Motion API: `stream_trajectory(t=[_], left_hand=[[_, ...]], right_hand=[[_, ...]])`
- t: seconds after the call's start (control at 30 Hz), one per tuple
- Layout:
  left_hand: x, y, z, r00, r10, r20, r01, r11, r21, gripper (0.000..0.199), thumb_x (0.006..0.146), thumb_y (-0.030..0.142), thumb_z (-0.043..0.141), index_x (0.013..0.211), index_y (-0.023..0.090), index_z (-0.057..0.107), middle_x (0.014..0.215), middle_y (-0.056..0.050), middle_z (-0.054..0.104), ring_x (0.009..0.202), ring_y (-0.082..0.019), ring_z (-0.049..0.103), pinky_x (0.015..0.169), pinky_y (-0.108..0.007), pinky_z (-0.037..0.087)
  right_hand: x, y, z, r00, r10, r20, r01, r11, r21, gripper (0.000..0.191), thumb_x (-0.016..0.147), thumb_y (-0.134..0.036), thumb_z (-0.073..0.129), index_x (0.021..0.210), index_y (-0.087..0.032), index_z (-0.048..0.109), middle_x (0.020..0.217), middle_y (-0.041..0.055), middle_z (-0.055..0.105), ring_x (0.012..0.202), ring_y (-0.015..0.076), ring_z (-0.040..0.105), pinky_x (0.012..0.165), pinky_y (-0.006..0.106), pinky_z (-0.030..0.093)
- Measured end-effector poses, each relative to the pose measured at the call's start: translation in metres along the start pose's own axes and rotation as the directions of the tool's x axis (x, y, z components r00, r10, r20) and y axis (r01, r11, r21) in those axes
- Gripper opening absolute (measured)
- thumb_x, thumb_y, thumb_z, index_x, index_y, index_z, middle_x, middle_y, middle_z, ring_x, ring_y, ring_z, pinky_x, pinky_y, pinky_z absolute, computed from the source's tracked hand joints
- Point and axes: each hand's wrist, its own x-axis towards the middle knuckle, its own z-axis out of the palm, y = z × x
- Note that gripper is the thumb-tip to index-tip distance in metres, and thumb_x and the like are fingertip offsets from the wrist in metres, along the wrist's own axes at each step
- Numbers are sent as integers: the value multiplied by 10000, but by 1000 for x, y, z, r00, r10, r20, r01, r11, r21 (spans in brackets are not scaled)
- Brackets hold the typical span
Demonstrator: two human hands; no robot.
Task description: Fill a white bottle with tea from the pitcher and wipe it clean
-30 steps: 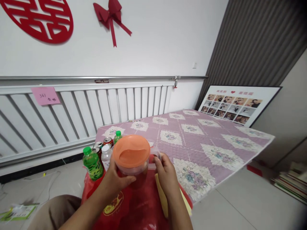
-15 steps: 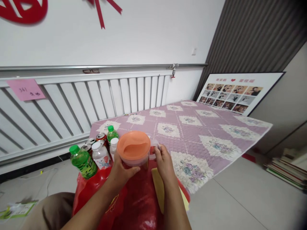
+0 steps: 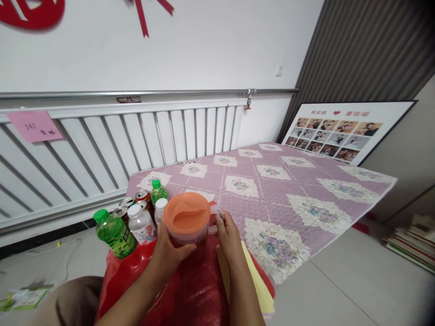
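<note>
A clear plastic pitcher (image 3: 203, 237) with an orange lid (image 3: 186, 213) stands upright over the red-covered surface. My left hand (image 3: 172, 254) is wrapped round its near left side, thumb across the front. At the right, the fingers of my right hand (image 3: 229, 236) are closed on the pitcher's pale handle (image 3: 216, 210). My hands hide much of the pitcher's body, and I cannot tell whether its base touches the surface. Just left of it are a white-capped bottle (image 3: 161, 209) and another bottle with a printed front (image 3: 142, 226).
Green-capped bottles (image 3: 117, 236) and several drink cans (image 3: 143, 195) crowd the left side. A red scalloped tray (image 3: 125, 276) lies under my left forearm, a yellow sheet (image 3: 255, 280) beside my right. Beyond are a flower-patterned cloth (image 3: 251, 208), a radiator (image 3: 163, 136) and a photo board (image 3: 340, 129).
The pitcher sits slightly lower in view, with both hands still on it. The view has shifted a little, and more of the yellow sheet shows beside my right forearm.
</note>
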Motion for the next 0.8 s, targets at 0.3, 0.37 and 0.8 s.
stream_trajectory(t=[0.3, 0.37, 0.8], left_hand=[[-5, 17, 2, 999, -28, 15, 26, 994, 111, 931, 582, 303, 825, 1381, 173, 363, 1372, -145, 466, 1323, -349, 434, 1126, -531, 337], [-6, 18, 5, 999, -40, 22, 37, 995, 97, 932, 598, 304, 806, 1396, 163, 344, 1391, -152, 454, 1333, -346, 427, 1135, -528, 329], [-53, -3, -102, 988, 23, 150, -66, 955, 290, 652, 757, 322, 676, 1378, 222, 500, 1476, -143, 506, 1387, -359, 435, 1155, -567, 347]], right_hand=[[-1, -2, -2, 1000, 0, 6, 0, 999, -32, 228, 882, -418, 448, 803, -240, 568, 745, -8, 604, 680, 189, 560, 611, 295, 460], [0, -3, -3, 1000, -4, 4, 4, 999, -53, 238, 874, -430, 456, 784, -240, 567, 731, -5, 603, 683, 198, 563, 624, 307, 461], [-19, -8, -38, 946, 42, -323, -91, 986, -140, 343, 865, -527, 465, 990, -220, 550, 779, 11, 624, 678, 209, 590, 682, 351, 484]])
